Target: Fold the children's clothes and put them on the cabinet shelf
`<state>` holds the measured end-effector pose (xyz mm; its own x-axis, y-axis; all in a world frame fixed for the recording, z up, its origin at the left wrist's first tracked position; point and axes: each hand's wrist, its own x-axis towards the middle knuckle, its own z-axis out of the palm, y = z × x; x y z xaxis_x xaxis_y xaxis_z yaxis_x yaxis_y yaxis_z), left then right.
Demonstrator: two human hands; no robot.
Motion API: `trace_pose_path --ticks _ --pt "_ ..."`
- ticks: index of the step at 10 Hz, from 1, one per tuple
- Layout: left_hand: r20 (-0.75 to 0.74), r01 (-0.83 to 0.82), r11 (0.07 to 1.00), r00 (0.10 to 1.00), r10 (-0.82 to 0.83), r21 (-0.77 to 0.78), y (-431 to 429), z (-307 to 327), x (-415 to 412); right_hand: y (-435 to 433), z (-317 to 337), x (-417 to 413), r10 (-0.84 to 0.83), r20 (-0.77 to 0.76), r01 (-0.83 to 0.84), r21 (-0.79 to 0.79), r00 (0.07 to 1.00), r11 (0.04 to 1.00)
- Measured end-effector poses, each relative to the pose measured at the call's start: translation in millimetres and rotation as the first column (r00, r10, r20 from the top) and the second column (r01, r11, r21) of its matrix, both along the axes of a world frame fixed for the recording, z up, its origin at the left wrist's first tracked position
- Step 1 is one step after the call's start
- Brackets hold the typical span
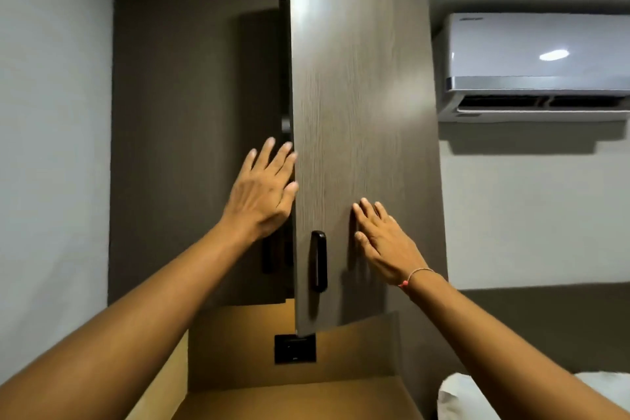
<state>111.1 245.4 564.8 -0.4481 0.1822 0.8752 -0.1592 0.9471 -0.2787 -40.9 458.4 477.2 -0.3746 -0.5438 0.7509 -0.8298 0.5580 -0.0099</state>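
Wood-grain cabinet door [358, 112], left hand [260, 194] at edge, right hand [385, 242] flat.

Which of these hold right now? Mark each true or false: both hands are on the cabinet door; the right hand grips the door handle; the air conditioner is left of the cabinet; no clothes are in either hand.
1. Both hands on the cabinet door: true; left hand at its edge, right hand flat on its face.
2. Right hand grips the door handle: false; it is beside the handle.
3. Air conditioner left of cabinet: false; it is to the right.
4. No clothes in hand: true.
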Motion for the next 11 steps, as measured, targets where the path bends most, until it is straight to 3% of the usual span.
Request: trace_pose_path --ticks 1,2,3,6,9,10,11 --pt "0.129 -0.110 0.964 0.988 0.080 0.244 -52 -44 -17 -21 -9 -25 -0.106 -0.021 0.107 0.083 0.994 0.991" --pt "0.331 -0.320 0.900 0.918 0.218 0.295 -99 -83 -32 -35 -12 -37 -0.168 -0.038 0.171 0.094 0.985 0.981" --pt "0.379 -0.371 0.893 0.888 0.261 0.256 -125 -106 -44 -46 -10 -43 -0.213 -0.031 0.215 0.106 0.976 0.971" --pt "0.291 -0.334 0.918 0.919 0.266 0.213 -141 -117 -53 -75 -10 -52 -0.295 -0.003 0.295 0.066 0.955 0.953" --pt "0.363 -0.333 0.912 0.902 0.233 0.241 -139 -111 -49 -85 -8 -57 -0.310 0.022 0.306 0.099 0.951 0.947" --pt "0.423 -0.332 0.902 0.885 0.196 0.276 -129 -102 -41 -78 2 -41 -0.227 0.140 0.219 0.076 0.964 0.973" --pt "0.393 -0.345 0.902 0.891 0.228 0.259 -119 -91 -36 -70 15 -13 0.115 0.340 -0.045 -0.205 0.933 0.978"
